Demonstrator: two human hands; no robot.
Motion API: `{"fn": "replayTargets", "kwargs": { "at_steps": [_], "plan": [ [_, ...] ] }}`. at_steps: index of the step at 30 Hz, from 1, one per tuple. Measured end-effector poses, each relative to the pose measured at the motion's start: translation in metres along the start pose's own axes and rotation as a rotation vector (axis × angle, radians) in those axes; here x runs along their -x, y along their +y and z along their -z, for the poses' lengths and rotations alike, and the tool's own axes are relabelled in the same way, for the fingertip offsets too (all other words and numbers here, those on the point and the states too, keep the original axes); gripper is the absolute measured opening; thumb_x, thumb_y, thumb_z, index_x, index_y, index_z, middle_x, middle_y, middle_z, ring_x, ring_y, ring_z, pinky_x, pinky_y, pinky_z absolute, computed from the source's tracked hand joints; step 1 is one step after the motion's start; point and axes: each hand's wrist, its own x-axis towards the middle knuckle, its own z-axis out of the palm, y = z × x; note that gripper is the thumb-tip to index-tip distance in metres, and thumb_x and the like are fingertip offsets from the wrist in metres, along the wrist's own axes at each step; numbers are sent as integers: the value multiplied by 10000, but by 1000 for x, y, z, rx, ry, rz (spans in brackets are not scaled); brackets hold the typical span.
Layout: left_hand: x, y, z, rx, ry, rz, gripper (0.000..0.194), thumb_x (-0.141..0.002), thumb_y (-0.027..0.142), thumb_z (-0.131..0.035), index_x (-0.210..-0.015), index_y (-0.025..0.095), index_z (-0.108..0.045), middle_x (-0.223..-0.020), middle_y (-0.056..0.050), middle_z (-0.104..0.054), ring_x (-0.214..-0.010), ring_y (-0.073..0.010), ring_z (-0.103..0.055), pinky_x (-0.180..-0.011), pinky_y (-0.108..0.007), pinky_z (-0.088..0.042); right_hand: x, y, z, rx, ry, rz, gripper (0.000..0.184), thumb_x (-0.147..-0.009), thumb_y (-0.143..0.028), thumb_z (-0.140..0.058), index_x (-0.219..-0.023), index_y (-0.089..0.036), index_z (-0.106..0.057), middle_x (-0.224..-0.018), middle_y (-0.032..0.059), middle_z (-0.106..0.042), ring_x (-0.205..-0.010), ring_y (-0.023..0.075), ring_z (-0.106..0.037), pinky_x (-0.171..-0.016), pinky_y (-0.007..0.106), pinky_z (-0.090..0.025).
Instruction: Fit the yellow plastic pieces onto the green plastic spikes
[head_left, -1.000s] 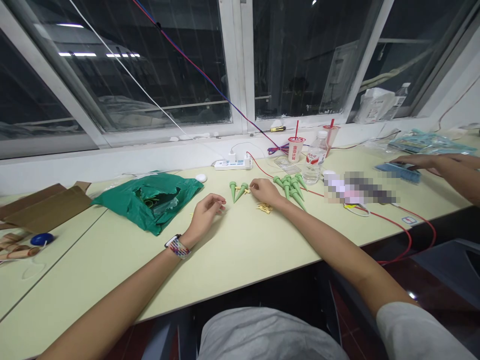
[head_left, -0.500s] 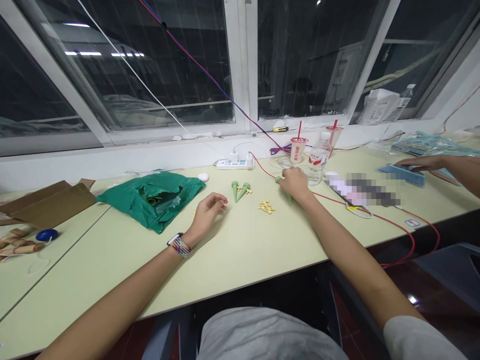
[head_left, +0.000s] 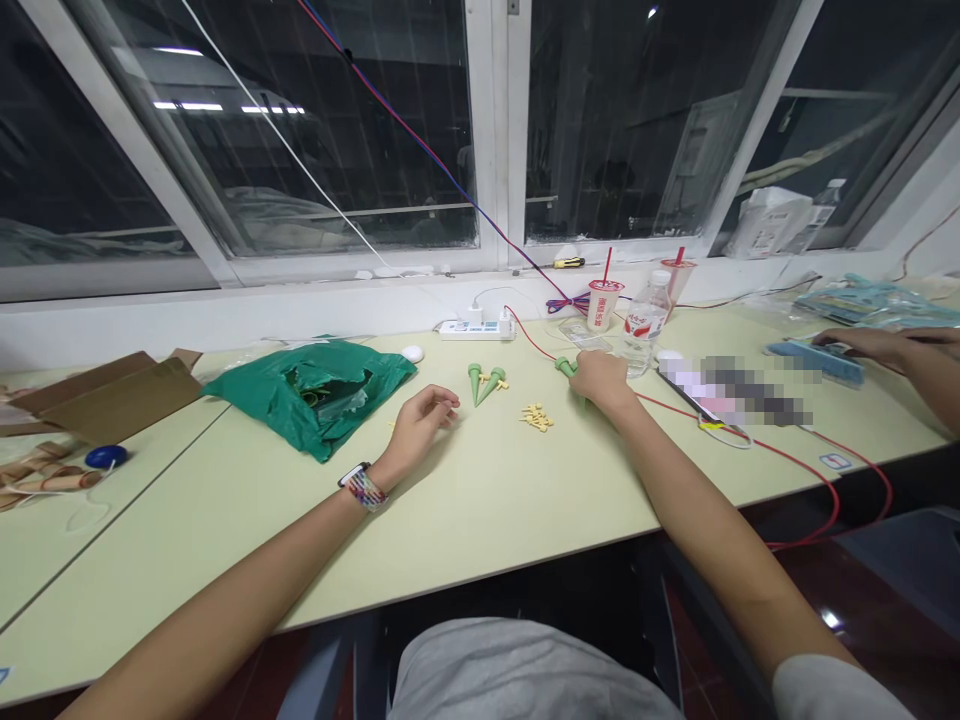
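My right hand lies over a pile of green plastic cones on the pale table, its fingers curled on them; one cone end pokes out at the left. Two more green cones lie apart to the left, with a few yellow bits beside them. A small heap of yellow pieces sits between the two hands. My left hand rests on the table with fingers loosely curled; whether it holds anything is hidden. A beaded band is on that wrist.
A green plastic bag and a brown cardboard box lie at the left. A power strip, drink cup, water bottle and red cable stand behind. Another person's hand rests on blue items at the far right.
My right hand left the two cones near the middle and moved right onto the pile of green cones, covering most of it. My left hand stayed put.
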Motion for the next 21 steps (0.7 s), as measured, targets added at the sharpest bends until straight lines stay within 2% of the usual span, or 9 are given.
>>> {"fn": "replayTargets", "kwargs": {
  "at_steps": [3,7,10,13,14,16,19,21],
  "plan": [
    [0,3,1,23,4,-2,220,-872,395,-682,-938,186,-699,-983,-69,-710,-829,-204,-689,-743,-331,-552,3,0,4,-65,56,9,297,-864,-216,-664,-1139,-139,-747,-1152,214,-747,-1072,361,-725,-808,383,-498],
    [-2,8,6,166,-8,68,240,-859,392,-713,-983,186,-705,-1005,-76,-717,-842,-206,-698,-758,-328,-556,11,-8,10,-277,222,82,201,-869,-302,-648,-1025,-205,-729,-997,120,-756,-947,304,-710,-730,338,-450],
    [-5,7,12,216,9,88,231,-879,385,-708,-994,186,-708,-1005,-75,-717,-839,-196,-700,-760,-315,-548,18,-21,7,-486,411,245,126,-873,-324,-660,-938,-220,-689,-869,52,-720,-849,237,-666,-705,306,-416],
    [-8,5,18,212,23,41,225,-898,380,-704,-1016,189,-713,-999,-71,-716,-837,-186,-689,-757,-303,-542,26,-39,-5,-736,561,445,138,-902,-347,-678,-907,-212,-652,-818,20,-677,-763,184,-617,-715,292,-426],
    [-8,5,19,194,19,13,248,-903,390,-709,-1050,191,-721,-1010,-75,-718,-847,-188,-685,-758,-304,-542,29,-47,-10,-825,569,497,161,-910,-364,-689,-906,-209,-646,-810,14,-669,-734,172,-605,-715,290,-437],
    [-7,8,20,124,-10,-52,349,-909,422,-728,-1173,194,-732,-1059,-93,-727,-900,-204,-681,-786,-315,-547,39,-64,-20,-996,507,569,206,-916,-399,-717,-911,-205,-646,-811,7,-670,-698,156,-601,-703,283,-462],
    [-4,13,16,9,-81,-128,518,-892,438,-777,-1348,201,-710,-1129,-107,-729,-988,-226,-671,-863,-338,-541,58,-91,-34,-1163,301,691,216,-941,-407,-710,-1015,-207,-682,-938,28,-727,-749,156,-653,-693,277,-507],
    [-2,16,14,-51,-88,-169,519,-886,433,-794,-1349,207,-728,-1037,-78,-716,-930,-208,-648,-842,-328,-523,71,-105,-39,-1202,189,768,212,-975,-378,-658,-1108,-216,-691,-1071,48,-747,-820,161,-689,-707,281,-537]
  ]
}}
